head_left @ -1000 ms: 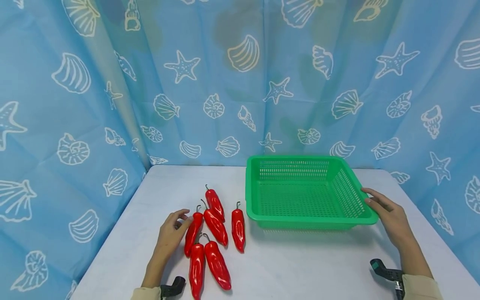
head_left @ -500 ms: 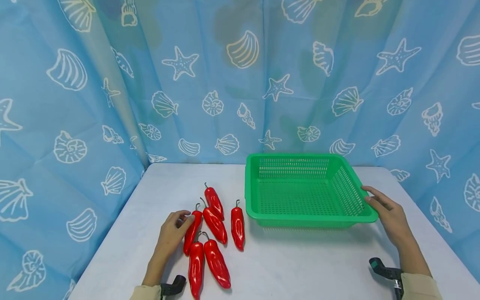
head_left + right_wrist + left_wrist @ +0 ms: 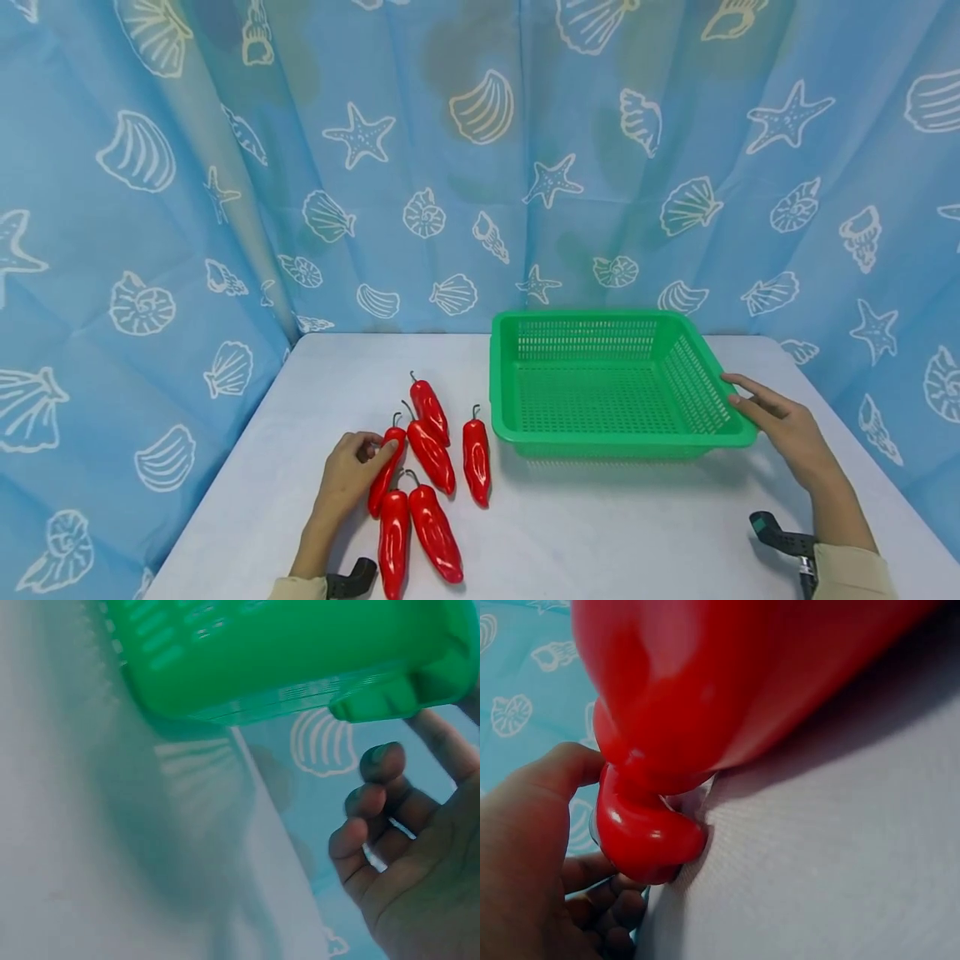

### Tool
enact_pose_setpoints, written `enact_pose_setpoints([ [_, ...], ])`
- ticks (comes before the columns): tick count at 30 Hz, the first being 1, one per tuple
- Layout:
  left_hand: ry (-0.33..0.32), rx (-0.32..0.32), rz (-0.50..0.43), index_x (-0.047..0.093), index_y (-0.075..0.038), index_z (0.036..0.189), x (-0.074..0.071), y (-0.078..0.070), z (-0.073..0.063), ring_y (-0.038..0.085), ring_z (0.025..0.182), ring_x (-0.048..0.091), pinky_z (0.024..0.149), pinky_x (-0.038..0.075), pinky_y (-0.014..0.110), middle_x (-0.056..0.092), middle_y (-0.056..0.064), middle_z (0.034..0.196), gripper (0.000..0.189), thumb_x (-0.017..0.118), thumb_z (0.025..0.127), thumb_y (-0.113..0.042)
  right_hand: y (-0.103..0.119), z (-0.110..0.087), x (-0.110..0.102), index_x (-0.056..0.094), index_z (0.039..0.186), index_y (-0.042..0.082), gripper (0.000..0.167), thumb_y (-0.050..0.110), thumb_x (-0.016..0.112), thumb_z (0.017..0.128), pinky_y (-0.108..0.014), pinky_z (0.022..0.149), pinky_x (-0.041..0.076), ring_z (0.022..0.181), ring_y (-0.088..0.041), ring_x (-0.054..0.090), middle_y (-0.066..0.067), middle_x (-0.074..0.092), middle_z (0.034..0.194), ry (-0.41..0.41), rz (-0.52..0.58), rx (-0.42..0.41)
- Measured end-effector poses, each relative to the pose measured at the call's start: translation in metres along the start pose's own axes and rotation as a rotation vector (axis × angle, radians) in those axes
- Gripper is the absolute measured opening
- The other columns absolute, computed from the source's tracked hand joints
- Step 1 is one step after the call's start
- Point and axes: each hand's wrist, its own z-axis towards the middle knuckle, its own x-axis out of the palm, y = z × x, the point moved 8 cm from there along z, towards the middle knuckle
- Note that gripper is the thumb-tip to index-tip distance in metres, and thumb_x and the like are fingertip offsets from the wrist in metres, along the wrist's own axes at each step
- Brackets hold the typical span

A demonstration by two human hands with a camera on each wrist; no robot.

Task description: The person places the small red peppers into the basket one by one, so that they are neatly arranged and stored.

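My left hand (image 3: 351, 473) pinches the leftmost red chili pepper (image 3: 388, 467) near its stem end, the thumb lying across it. In the left wrist view that pepper (image 3: 641, 832) sits between thumb and fingers, on the white tabletop. Several other glossy red chili peppers lie close by, including one (image 3: 431, 457) just to its right and one (image 3: 393, 537) in front of it. My right hand (image 3: 783, 429) holds the right rim of a green plastic basket (image 3: 622, 443) between thumb and forefinger; in the right wrist view the remaining fingers (image 3: 382, 761) hang loosely curled below the rim.
The basket stands at the back right of the white table (image 3: 600, 525), nothing inside it. A single chili pepper (image 3: 476, 458) lies left of the basket. Blue shell-patterned curtain (image 3: 420, 167) lines the back and both sides.
My left hand has shifted slightly right, and its thumb now lies across the leftmost chili pepper. The right hand stays at the basket's rim; its forearm has edged a little rightward.
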Motion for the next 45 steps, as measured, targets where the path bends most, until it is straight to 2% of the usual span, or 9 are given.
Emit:
enact_pose_setpoints([
  [5, 0.015, -0.014, 0.013, 0.069, -0.006, 0.103, 0.005, 0.002, 0.001, 0.019, 0.078, 0.049, 0.064, 0.044, 0.029, 0.052, 0.004, 0.086, 0.042, 0.073, 0.087, -0.044, 0.002, 0.000, -0.005, 0.043, 0.153, 0.026, 0.054, 0.043, 0.053, 0.103, -0.052, 0.084, 0.040, 0.095, -0.011, 0.053, -0.004, 0.061, 0.106, 0.037, -0.027, -0.007],
  [9, 0.020, -0.026, 0.021, 0.070, -0.006, 0.102, 0.005, 0.005, 0.000, 0.018, 0.079, 0.050, 0.065, 0.045, 0.029, 0.054, 0.003, 0.086, 0.043, 0.073, 0.087, -0.046, 0.002, 0.001, -0.006, 0.044, 0.152, 0.025, 0.055, 0.044, 0.055, 0.102, -0.049, 0.083, 0.044, 0.093, -0.009, 0.056, -0.004, 0.061, 0.105, 0.064, -0.030, 0.013],
  [13, 0.020, -0.023, 0.023, 0.070, -0.005, 0.102, 0.003, 0.005, -0.001, 0.019, 0.080, 0.051, 0.066, 0.046, 0.029, 0.055, 0.003, 0.086, 0.043, 0.073, 0.087, -0.046, -0.002, 0.001, -0.005, 0.044, 0.152, 0.025, 0.056, 0.045, 0.056, 0.101, -0.043, 0.082, 0.047, 0.093, -0.010, 0.057, 0.000, 0.059, 0.114, 0.096, -0.033, 0.033],
  [18, 0.018, -0.030, 0.016, 0.069, -0.004, 0.103, 0.001, 0.004, -0.001, 0.019, 0.081, 0.052, 0.067, 0.048, 0.029, 0.055, 0.004, 0.088, 0.042, 0.073, 0.088, -0.044, -0.003, 0.002, -0.006, 0.040, 0.154, 0.026, 0.059, 0.048, 0.053, 0.101, -0.052, 0.087, 0.045, 0.098, -0.009, 0.055, -0.001, 0.053, 0.129, 0.134, -0.036, 0.057],
  [21, 0.007, -0.030, 0.021, 0.069, -0.004, 0.104, -0.001, 0.004, 0.000, 0.020, 0.082, 0.053, 0.069, 0.049, 0.030, 0.055, 0.004, 0.089, 0.042, 0.072, 0.088, -0.043, 0.001, 0.004, -0.006, 0.040, 0.154, 0.027, 0.059, 0.049, 0.053, 0.101, -0.053, 0.088, 0.044, 0.097, -0.010, 0.056, -0.003, 0.053, 0.130, 0.132, -0.034, 0.053],
  [27, 0.004, -0.039, 0.026, 0.068, -0.004, 0.104, -0.001, 0.004, 0.002, 0.020, 0.083, 0.053, 0.071, 0.050, 0.031, 0.055, 0.005, 0.090, 0.041, 0.072, 0.088, -0.041, 0.004, 0.006, -0.006, 0.039, 0.155, 0.029, 0.060, 0.050, 0.054, 0.100, -0.058, 0.090, 0.042, 0.096, -0.008, 0.057, 0.007, 0.050, 0.128, 0.127, 0.002, 0.066],
  [34, 0.033, -0.095, 0.013, 0.066, -0.002, 0.099, -0.004, -0.001, -0.002, 0.020, 0.077, 0.052, 0.063, 0.048, 0.029, 0.057, 0.007, 0.086, 0.042, 0.074, 0.085, -0.042, 0.000, 0.006, -0.004, 0.036, 0.156, 0.030, 0.063, 0.052, 0.053, 0.100, -0.063, 0.092, 0.040, 0.100, -0.011, 0.054, -0.019, 0.042, 0.148, 0.135, 0.010, 0.099],
  [39, 0.061, -0.137, -0.027, 0.065, 0.000, 0.100, -0.005, -0.004, -0.004, 0.020, 0.073, 0.052, 0.059, 0.044, 0.027, 0.058, 0.008, 0.083, 0.046, 0.072, 0.086, -0.044, -0.003, 0.003, -0.004, 0.033, 0.157, 0.031, 0.064, 0.053, 0.052, 0.100, -0.066, 0.094, 0.038, 0.103, -0.010, 0.051, -0.026, 0.034, 0.154, 0.138, 0.009, 0.117],
  [45, 0.079, -0.201, -0.057, 0.065, 0.000, 0.103, -0.007, 0.004, -0.005, 0.021, 0.076, 0.052, 0.059, 0.044, 0.026, 0.060, 0.008, 0.085, 0.052, 0.069, 0.087, -0.049, -0.001, 0.005, -0.003, 0.035, 0.156, 0.033, 0.061, 0.052, 0.051, 0.100, -0.068, 0.094, 0.037, 0.106, -0.008, 0.051, -0.026, 0.035, 0.153, 0.135, 0.012, 0.098],
])
